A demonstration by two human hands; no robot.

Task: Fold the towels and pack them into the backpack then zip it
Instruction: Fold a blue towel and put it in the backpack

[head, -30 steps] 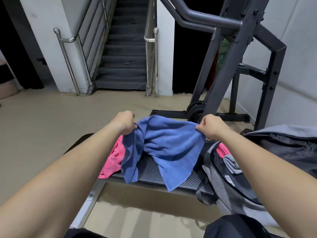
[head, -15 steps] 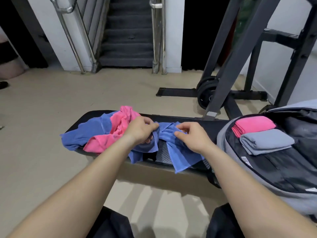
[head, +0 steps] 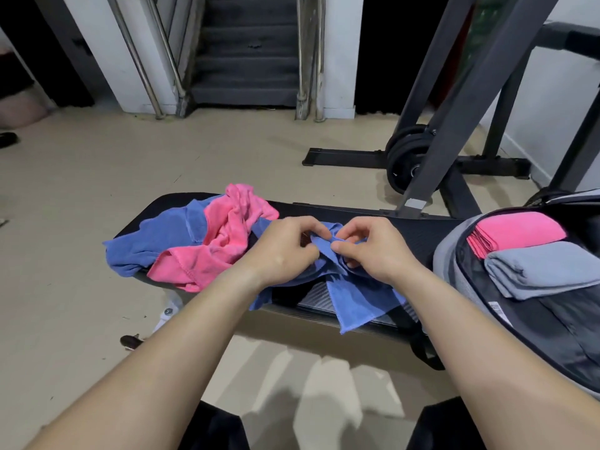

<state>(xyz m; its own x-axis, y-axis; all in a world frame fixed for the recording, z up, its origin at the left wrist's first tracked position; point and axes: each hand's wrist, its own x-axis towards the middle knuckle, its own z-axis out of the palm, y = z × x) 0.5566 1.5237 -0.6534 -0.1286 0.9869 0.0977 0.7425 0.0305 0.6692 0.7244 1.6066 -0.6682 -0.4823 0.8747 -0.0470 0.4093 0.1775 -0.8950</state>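
Hands closer than half a second back, when they sat a little apart on the cloth: left hand (head: 285,245) and right hand (head: 370,251) now nearly touch. Both pinch the bunched top edge of the blue towel (head: 357,300), crumpled on the desk (head: 418,232) with its free corner trailing toward 6 o'clock over the near edge. Open backpack (head: 454,254) lies at 3 o'clock of the grip, right hand nearer, with folded pink towel (head: 519,228) and folded grey towel (head: 545,271) inside; loose pink towel (head: 227,235) and second blue towel (head: 162,235) are heaped at 9 o'clock, so the held edge likely needs spreading 9-to-3 before folding.
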